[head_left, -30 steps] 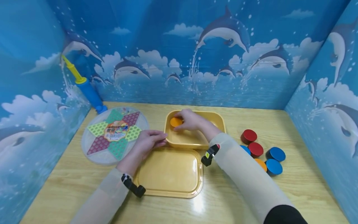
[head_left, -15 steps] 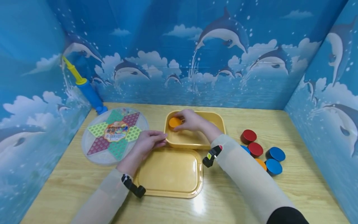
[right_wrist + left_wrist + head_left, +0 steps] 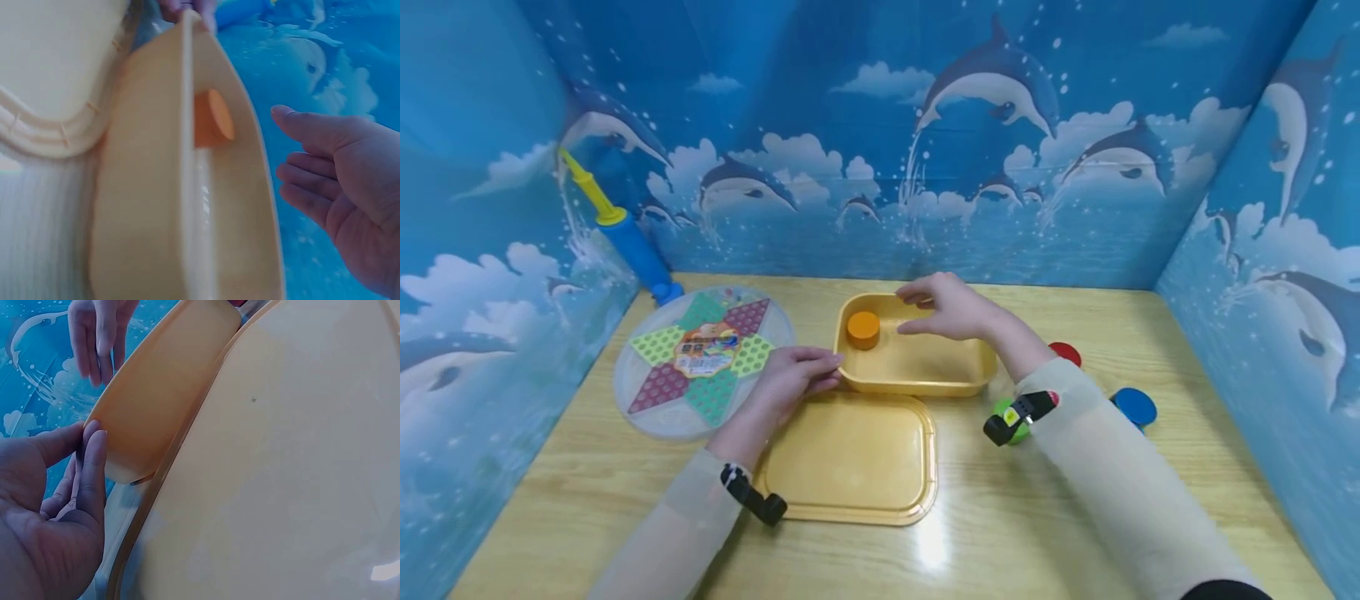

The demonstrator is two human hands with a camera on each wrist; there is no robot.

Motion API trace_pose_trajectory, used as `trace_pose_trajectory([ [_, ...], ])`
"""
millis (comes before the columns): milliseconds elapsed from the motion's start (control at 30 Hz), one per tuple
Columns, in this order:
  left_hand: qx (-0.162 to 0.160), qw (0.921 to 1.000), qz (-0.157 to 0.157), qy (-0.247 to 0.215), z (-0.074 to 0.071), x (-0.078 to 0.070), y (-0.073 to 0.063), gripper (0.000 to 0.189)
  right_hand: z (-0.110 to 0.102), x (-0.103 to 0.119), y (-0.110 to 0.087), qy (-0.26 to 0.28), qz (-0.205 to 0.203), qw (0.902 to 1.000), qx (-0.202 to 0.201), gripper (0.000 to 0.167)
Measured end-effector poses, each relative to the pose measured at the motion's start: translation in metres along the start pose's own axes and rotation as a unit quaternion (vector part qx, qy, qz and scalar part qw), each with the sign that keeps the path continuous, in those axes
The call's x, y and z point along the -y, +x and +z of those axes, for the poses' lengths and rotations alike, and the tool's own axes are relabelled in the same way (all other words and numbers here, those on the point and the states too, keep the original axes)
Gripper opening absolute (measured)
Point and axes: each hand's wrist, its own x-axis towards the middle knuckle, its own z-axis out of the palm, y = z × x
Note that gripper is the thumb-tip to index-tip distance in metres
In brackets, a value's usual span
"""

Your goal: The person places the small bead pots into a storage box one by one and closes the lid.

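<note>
**Orange disc (image 3: pixel 863 331) in yellow box (image 3: pixel 940 358), apart from the right hand (image 3: pixel 951 308)**

Far left: round star-patterned game board (image 3: pixel 706 360). Beside it, left hand (image 3: pixel 793 380) pinches the box's near-left corner at the rim, between thumb and fingers. Yellow lid (image 3: pixel 850 458) flat, just nearer the person than the box. Orange disc sits inside, at the box's left end, near the left hand's pinch. Right hand over the box, right of the disc; fingers extended, grip released, holding nothing. Farther right: green disc (image 3: pixel 1022 434), partly hidden; red disc (image 3: pixel 1066 353); blue disc (image 3: pixel 1135 407).
</note>
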Motion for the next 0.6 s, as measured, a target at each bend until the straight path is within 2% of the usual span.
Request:
trace_pose_trajectory([
  [167, -0.004, 1.0000, -0.002, -0.002, 0.000, 0.000, 0.001, 0.033, -0.026, -0.007, -0.029, -0.009, 0.012, 0.9995, -0.028, 0.061],
  [333, -0.002, 1.0000, -0.002, -0.008, 0.000, 0.000, 0.001, 0.032, -0.048, -0.024, -0.062, -0.022, 0.031, 0.9973, -0.063, 0.058],
  [600, -0.010, 0.9999, -0.009, 0.002, 0.001, 0.001, 0.002, 0.032, -0.073, -0.047, -0.110, -0.038, 0.069, 0.9920, -0.099, 0.055],
])
